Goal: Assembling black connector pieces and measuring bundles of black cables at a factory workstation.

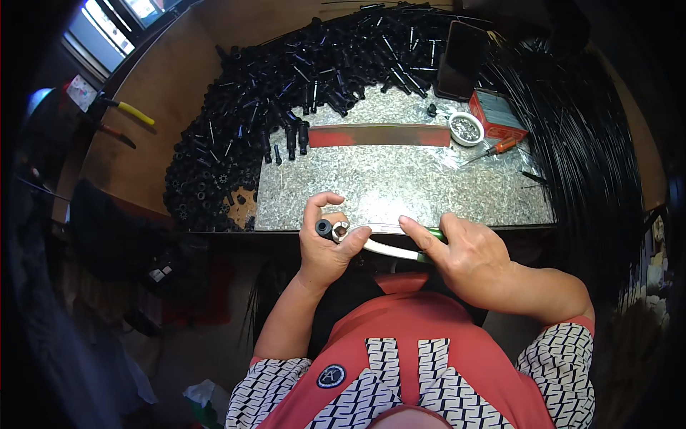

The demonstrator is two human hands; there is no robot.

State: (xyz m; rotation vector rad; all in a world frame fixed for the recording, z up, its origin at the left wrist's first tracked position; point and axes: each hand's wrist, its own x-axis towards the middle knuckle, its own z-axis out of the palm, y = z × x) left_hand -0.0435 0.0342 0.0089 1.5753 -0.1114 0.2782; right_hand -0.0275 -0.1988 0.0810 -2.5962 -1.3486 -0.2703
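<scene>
Just off the front edge of the bench, my left hand (329, 247) is closed around a black tubular part (324, 228), its round open end showing beside the thumb. My right hand (468, 250) grips the pliers (389, 249), which have white handles with green ends; its index finger stretches along one handle. The head of the pliers lies at my left thumb, right next to the black part. Whether the jaws bite on that part I cannot tell. My left index finger is raised and curled.
A heap of black tubular parts (286, 79) covers the back and left. On the speckled board (400, 179) lie a red-and-dark flat strip (379, 135), a white bowl of small metal pieces (466, 129) and an orange-handled screwdriver (502, 146). A phone (463, 58), a red-and-green box (496, 114) and black rods (586, 129) are right.
</scene>
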